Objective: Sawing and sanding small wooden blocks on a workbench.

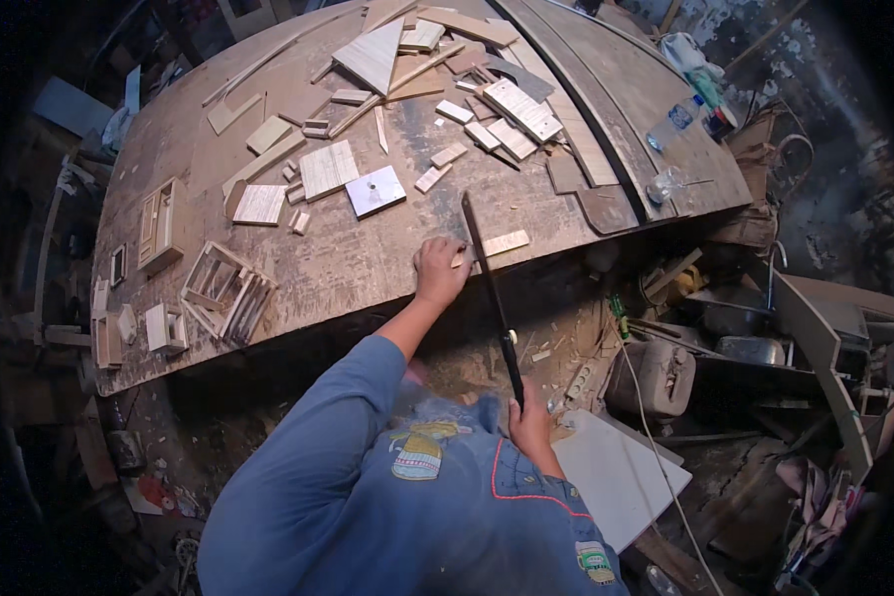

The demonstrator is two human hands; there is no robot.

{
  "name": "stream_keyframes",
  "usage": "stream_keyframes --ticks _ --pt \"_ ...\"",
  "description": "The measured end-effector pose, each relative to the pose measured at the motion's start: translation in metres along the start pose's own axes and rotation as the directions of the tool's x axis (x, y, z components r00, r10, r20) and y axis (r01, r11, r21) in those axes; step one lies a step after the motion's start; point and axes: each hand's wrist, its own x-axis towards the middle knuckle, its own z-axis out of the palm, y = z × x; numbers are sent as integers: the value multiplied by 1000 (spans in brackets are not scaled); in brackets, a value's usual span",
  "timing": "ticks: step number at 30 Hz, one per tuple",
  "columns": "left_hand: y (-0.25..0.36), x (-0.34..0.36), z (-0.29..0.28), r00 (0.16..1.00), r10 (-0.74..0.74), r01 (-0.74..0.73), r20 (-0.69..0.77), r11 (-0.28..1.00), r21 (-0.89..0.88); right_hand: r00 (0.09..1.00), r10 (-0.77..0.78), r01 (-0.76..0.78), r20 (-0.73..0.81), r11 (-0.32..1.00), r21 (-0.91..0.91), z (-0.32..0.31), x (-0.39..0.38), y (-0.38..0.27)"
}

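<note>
My left hand (439,271) is closed on a narrow strip of pale wood (507,242), pressing it down at the near edge of the workbench (358,293). My right hand (532,429) grips the handle end of a long black hacksaw (493,278). Its frame points away from me and crosses over the wood strip just right of my left fingers. From above, I cannot tell whether the blade touches the wood. A small white-topped block (375,191) with a dark spot lies beyond my left hand, near two short wood pieces (433,179).
Offcuts and boards (372,55) are heaped at the bench's far side. Small wooden frames (230,290) stand at the left. A plastic bottle (677,121) lies far right. Below the bench are a jerrycan (652,377), a white board (621,477) and a cable (656,437).
</note>
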Motion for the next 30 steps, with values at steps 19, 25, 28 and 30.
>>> stream_keyframes --ticks 19,25,28,30 --pt "6 2 4 996 -61 51 58 985 162 999 30 -36 -44 988 -151 -7 2 -4" --pt "9 3 3 1000 -22 22 3 985 169 996 93 -90 6 978 -188 3 10 5" --pt "9 3 2 999 -32 31 3 985 168 999 52 -49 4 968 -245 11 13 10" --pt "9 4 0 999 -53 50 14 984 171 999 28 -32 -17 974 -224 15 12 13"
